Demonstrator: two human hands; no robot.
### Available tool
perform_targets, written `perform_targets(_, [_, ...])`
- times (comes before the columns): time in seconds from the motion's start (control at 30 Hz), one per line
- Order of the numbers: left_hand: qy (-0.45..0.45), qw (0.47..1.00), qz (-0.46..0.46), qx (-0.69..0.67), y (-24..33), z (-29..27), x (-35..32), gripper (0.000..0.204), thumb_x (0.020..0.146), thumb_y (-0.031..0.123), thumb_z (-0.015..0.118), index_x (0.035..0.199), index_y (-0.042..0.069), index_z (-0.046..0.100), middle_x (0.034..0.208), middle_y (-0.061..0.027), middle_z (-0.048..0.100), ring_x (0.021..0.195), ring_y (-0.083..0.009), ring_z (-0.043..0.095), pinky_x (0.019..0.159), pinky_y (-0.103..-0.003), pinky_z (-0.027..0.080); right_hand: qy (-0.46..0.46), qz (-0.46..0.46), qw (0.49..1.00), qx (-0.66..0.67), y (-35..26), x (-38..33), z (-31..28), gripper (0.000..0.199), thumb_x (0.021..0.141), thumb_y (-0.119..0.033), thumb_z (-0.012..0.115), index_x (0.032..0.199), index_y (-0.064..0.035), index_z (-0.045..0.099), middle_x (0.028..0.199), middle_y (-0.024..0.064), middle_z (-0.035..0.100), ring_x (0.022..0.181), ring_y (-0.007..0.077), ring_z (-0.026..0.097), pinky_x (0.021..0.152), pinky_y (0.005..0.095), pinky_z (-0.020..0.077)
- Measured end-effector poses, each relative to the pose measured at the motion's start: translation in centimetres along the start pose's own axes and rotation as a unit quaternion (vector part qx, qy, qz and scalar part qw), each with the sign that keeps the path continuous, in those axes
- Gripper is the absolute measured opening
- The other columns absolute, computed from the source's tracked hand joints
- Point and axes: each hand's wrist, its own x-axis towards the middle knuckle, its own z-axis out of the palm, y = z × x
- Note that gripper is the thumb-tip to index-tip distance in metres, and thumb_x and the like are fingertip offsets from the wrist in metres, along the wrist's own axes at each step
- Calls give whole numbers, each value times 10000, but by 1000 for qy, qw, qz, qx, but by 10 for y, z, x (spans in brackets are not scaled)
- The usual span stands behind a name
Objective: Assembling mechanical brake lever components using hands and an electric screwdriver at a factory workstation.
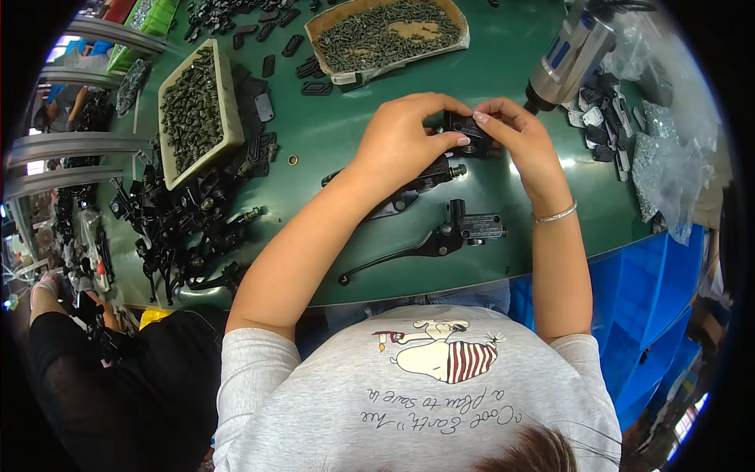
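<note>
Both hands meet at the middle of the green table (307,189), over a black brake lever's fluid reservoir (474,145). My left hand (409,138) pinches its left side with thumb and fingers. From the right, my right hand (523,141) presses thumb and fingertips on its top edge; what lies under those fingertips is hidden. Just below my hands lies a black brake lever (429,179), partly covered by my left forearm. Nearer to me rests another black brake lever (448,238), its reservoir top showing and its handle pointing left.
Screws fill a cardboard tray (334,76) at the back and small fittings a pale bin (236,130) at left. Black lever assemblies (177,236) are heaped at left. An electric screwdriver (570,59) hangs at right, near small plates (602,118) and plastic bags (668,169).
</note>
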Motion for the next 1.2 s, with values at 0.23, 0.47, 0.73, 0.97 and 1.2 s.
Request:
perform_targets(0.23, [-4, 985, 110, 132, -7, -2, 4, 227, 775, 99, 781, 994, 69, 733, 1088, -53, 708, 1002, -224, 668, 820, -362, 558, -20, -52, 998, -35, 0, -5, -5, 255, 902, -162, 697, 1111, -21, 666, 884, 8, 650, 822, 61, 570, 723, 225, 465])
perform_targets(0.47, [-20, 978, 141, 152, -7, -12, 5, 228, 737, 100, 790, 957, 67, 740, 1045, -76, 705, 964, -273, 661, 831, -336, 533, -24, -102, 985, -140, 16, -11, -5, 411, 811, -96, 770, 1206, -59, 663, 893, 19, 655, 819, 71, 562, 703, 235, 478])
perform_targets(0.73, [1, 990, 82, 112, -12, -36, -10, 240, 771, 123, 777, 985, 35, 717, 963, -93, 693, 920, -272, 661, 793, -350, 526, -53, -166, 973, -154, -24, 45, 15, 459, 818, -96, 741, 1265, -87, 637, 1113, 25, 638, 983, 100, 566, 825, 262, 482])
perform_targets(0.97, [159, 933, 89, 309, -46, -71, 51, 189, 828, 191, 736, 999, 112, 728, 998, -74, 700, 936, -276, 661, 768, -354, 526, 55, -409, 769, -488, -21, 170, 36, 330, 817, -193, 740, 1125, -92, 674, 1145, 119, 649, 1002, 271, 628, 896, 368, 502])
perform_targets(1.2, [47, 866, -28, 496, -65, -85, 95, 174, 786, 299, 762, 836, 136, 730, 896, -87, 711, 905, -284, 680, 764, -431, 531, -110, -262, 806, -520, -29, 194, 51, 255, 807, -183, 742, 1030, -81, 673, 1011, 129, 692, 916, 327, 660, 820, 406, 529])
